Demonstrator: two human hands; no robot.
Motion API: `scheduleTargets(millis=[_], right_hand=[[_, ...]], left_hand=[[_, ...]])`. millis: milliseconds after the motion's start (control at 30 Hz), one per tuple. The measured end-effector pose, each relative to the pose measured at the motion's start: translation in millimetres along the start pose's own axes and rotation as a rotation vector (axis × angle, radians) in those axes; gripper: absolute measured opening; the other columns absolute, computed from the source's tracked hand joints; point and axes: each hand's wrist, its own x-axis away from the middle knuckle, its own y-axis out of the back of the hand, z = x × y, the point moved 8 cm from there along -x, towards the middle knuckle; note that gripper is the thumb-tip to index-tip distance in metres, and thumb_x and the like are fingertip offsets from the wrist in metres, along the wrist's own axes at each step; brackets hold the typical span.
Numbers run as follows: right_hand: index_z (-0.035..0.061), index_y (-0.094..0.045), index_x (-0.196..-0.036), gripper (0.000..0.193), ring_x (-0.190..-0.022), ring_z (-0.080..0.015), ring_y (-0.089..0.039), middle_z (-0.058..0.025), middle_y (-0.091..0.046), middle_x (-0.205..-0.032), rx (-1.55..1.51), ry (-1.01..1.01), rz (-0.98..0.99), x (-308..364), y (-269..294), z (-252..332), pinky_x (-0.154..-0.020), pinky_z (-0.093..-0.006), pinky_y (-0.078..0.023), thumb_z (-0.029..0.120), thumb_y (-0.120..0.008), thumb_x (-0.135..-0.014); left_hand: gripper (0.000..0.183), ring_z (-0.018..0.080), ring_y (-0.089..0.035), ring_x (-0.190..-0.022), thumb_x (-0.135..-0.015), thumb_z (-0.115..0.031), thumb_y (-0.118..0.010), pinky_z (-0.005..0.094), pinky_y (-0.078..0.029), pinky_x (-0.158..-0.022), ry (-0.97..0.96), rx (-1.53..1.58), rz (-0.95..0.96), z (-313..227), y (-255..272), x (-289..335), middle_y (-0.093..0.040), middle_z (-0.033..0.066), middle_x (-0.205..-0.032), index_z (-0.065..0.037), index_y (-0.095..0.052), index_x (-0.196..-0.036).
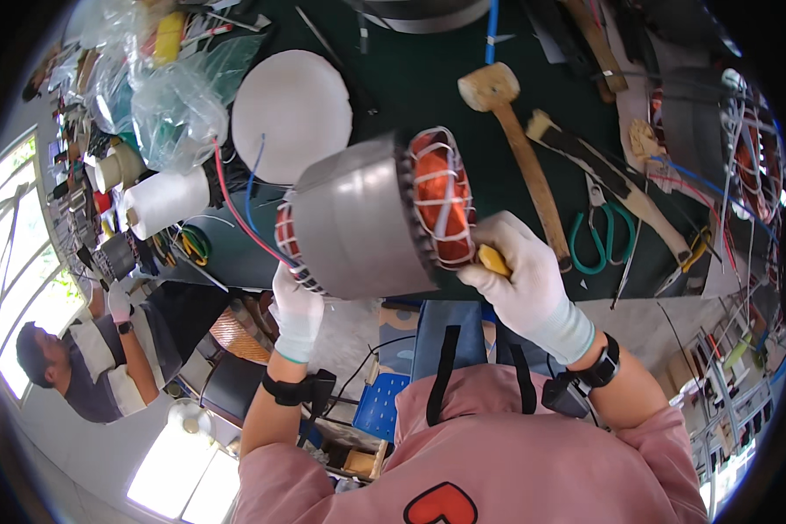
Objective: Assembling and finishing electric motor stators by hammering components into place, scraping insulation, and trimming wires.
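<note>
My left hand (297, 306), in a white glove, is at the left end of the gray motor stator (354, 223). The tips of those fingers are hidden, so I can't tell how far open they are or whether they grip it. My right hand (520, 271) has its fingers curled closed around a yellow handle (493, 260), next to the copper coils (441, 196) tied with white string. The stator is between my hands, over the near edge of the dark green table (402, 87). A wooden mallet (524, 157) lies farther back.
</note>
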Motion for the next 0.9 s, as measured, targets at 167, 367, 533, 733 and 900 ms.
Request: scheduleTargets(millis=[167, 367, 533, 733, 900], right_hand=[[0.0038, -0.063, -0.106, 0.035, -0.086, -0.0359, -0.066, -0.0139, -0.061, -0.102, 0.083, 0.009, 0.019, 23, -10, -8, -0.073, -0.0376, -0.053, 0.034, -0.073, -0.093], [0.003, -0.061, -0.11, 0.042, -0.083, -0.0347, -0.063, -0.0161, -0.059, -0.1, 0.14, 0.058, 0.034, 33, -14, -23, -0.071, -0.0392, -0.052, 0.042, -0.069, -0.096], [0.0042, -0.06, -0.11, 0.033, -0.08, -0.0315, -0.06, -0.0143, -0.058, -0.098, 0.179, 0.109, 0.032, 37, -16, -24, -0.07, -0.0383, -0.05, 0.034, -0.067, -0.098], [-0.004, -0.054, -0.127, 0.067, -0.1, -0.0292, -0.062, -0.015, -0.057, -0.114, 0.166, 0.028, 0.077, 37, -20, -27, -0.089, -0.0368, -0.048, 0.058, -0.052, -0.102], [0.0018, -0.059, -0.106, 0.037, -0.085, -0.0345, -0.062, -0.0174, -0.06, -0.101, 0.117, 0.12, -0.026, 34, -15, -21, -0.074, -0.0401, -0.051, 0.035, -0.07, -0.096]], left_hand=[[0.041, 0.0204, -0.065, -0.112, -0.106, -0.024, -0.051, 0.0322, -0.053, -0.095, 0.14, 0.392, -0.249, -9, 18, -26, -0.065, 0.0138, -0.126, 0.002, -0.052, -0.137], [0.031, 0.0185, -0.067, -0.087, -0.105, -0.019, -0.055, 0.0303, -0.056, -0.079, 0.068, -0.023, -0.038, -26, 17, -59, -0.069, 0.0093, -0.103, 0.003, -0.06, -0.125], [0.025, 0.0223, -0.066, -0.083, -0.103, -0.02, -0.06, 0.0314, -0.056, -0.078, 0.379, 0.674, -0.007, -7, -22, -68, -0.069, 0.0071, -0.1, 0.001, -0.065, -0.114], [0.021, 0.0233, -0.066, -0.099, -0.101, -0.027, -0.064, 0.0372, -0.055, -0.089, 0.495, 1.624, 0.014, -23, -40, -69, -0.067, 0.0094, -0.101, -0.006, -0.063, -0.103], [0.045, 0.0303, -0.058, -0.126, -0.104, -0.035, -0.055, 0.0424, -0.051, -0.104, 0.329, 1.372, -0.162, -23, -28, -27, -0.056, 0.02, -0.141, 0.001, -0.055, -0.13]])
